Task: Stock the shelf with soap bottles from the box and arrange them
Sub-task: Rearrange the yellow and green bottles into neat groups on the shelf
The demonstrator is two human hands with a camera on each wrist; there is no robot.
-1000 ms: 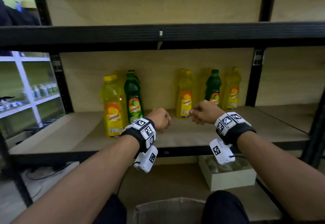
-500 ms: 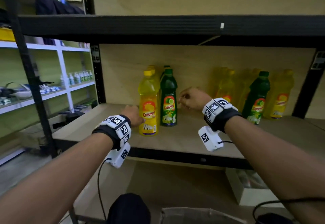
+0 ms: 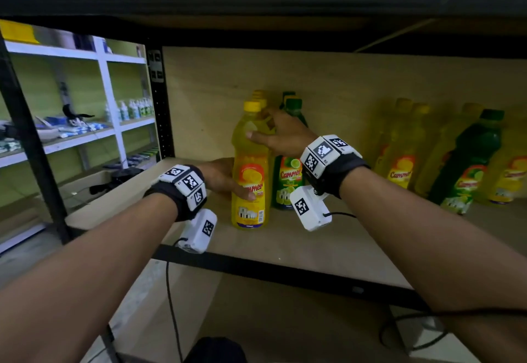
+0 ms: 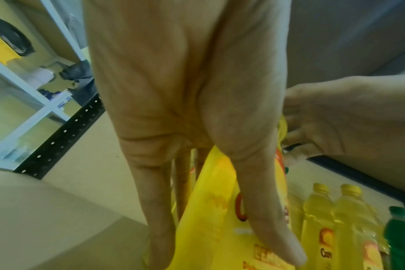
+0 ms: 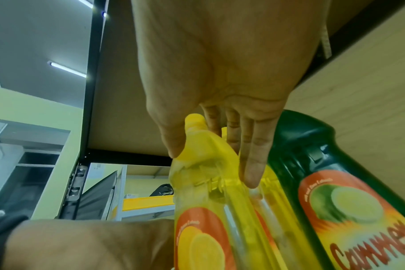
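Front yellow bottle [image 3: 250, 174]: stands upright on the wooden shelf [image 3: 299, 245], at the near end of the left group, its label facing out; yellow cap on top.
Left hand [image 3: 221, 177]: wraps the lower body of the front yellow bottle from the left, thumb across the label, fingers reaching round the far side; in the left wrist view the fingers run long and only lightly bent along the bottle.
Right hand [image 3: 281, 134]: grips the shoulder of the same bottle from the right, thumb on the near face, fingers curled behind the neck.
Green bottle [image 3: 288, 180]: upright just right of the front yellow bottle, partly hidden by the right wrist; lime label visible.
Rear bottles: more yellow and green caps show close behind these two, against the back panel.
Right group [image 3: 445, 160]: several yellow bottles and one green bottle stand farther right on the same shelf, well apart from the left group, blurred.
White shelving [image 3: 108, 83]: far left beyond the black upright, holding small bottles and packets.
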